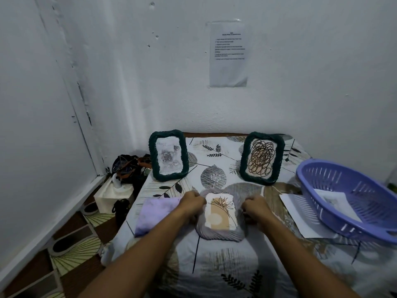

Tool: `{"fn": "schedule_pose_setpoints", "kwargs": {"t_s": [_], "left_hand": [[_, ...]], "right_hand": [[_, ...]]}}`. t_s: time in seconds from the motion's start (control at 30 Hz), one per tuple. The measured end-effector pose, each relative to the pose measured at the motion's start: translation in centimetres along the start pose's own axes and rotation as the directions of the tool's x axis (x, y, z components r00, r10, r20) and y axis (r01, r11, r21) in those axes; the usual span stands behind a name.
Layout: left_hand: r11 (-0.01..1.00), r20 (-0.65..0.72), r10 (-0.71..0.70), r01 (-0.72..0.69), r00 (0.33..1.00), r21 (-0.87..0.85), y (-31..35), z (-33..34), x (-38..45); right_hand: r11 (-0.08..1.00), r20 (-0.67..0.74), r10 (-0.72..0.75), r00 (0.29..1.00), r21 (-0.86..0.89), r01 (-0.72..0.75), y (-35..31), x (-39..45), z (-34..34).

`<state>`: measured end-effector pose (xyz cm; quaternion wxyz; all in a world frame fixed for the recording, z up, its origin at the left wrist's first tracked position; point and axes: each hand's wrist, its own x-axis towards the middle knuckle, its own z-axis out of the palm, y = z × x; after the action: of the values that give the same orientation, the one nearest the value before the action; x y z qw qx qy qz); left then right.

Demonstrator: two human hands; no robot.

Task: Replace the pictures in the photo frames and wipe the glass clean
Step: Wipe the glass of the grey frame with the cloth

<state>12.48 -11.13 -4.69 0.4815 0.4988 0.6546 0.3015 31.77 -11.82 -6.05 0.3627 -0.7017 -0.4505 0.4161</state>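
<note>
My left hand (191, 203) and right hand (255, 208) curl tightly round the side edges of the grey rope-wrapped photo frame (220, 214), which lies face up on the leaf-patterned worktop (214, 265), just right of the lilac folded cloth (153, 212). Its long axis runs away from me, picture top pointing at the wall. An uneven pull could let the glass slide out and crack.

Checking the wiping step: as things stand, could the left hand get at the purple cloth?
Probably yes. The purple cloth lies flat on the table, right beside the left hand, with nothing on top of it or between them. That hand now grips the left edge of the grey frame, so it would have to let go first.
</note>
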Motion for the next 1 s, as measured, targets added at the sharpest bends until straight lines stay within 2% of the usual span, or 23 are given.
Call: {"fn": "schedule_pose_setpoints", "kwargs": {"t_s": [0.07, 0.13, 0.27, 0.4, 0.6, 0.73, 0.87, 1.0], "left_hand": [[0.991, -0.046, -0.013, 0.007, 0.999, -0.134, -0.2, 0.1, 0.0], [0.966, -0.118, 0.022, -0.052, 0.993, -0.254, -0.4, 0.2, 0.1], [0.876, -0.279, 0.148, -0.257, 0.949, -0.407, -0.7, -0.1, -0.5], [0.802, -0.291, 0.182, -0.314, 0.939, -0.508, -0.7, -0.9, -0.9], [0.82, -0.073, 0.198, -0.206, 0.977, -0.534, -0.2, -0.9, -1.4], [0.808, 0.014, 0.169, -0.13, 0.986, -0.575, 0.3, -1.1, -1.1], [0.808, 0.157, 0.139, -0.02, 0.978, -0.589, -0.2, -1.7, -0.1], [0.794, 0.216, 0.137, 0.023, 0.967, -0.608, 0.3, -2.2, 1.1]], "right_hand": [[0.994, -0.001, 0.022, 1.0, 0.105, -0.022, 0.2, 0.1, -0.1], [0.968, 0.027, 0.011, 1.0, 0.249, -0.017, 0.1, 0.0, -0.4], [0.823, 0.106, -0.066, 0.992, 0.569, -0.006, -0.6, -0.2, -1.4], [0.691, 0.143, -0.182, 0.973, 0.722, 0.023, -1.7, -1.0, -2.6], [0.706, 0.165, -0.25, 0.954, 0.705, 0.063, -2.6, -2.1, -2.7], [0.712, 0.153, -0.253, 0.955, 0.698, 0.077, -3.1, -2.3, -2.8], [0.723, 0.165, -0.252, 0.954, 0.687, 0.072, -3.1, -2.1, -2.9], [0.715, 0.169, -0.257, 0.951, 0.695, 0.07, -3.2, -1.5, -2.5]]}}
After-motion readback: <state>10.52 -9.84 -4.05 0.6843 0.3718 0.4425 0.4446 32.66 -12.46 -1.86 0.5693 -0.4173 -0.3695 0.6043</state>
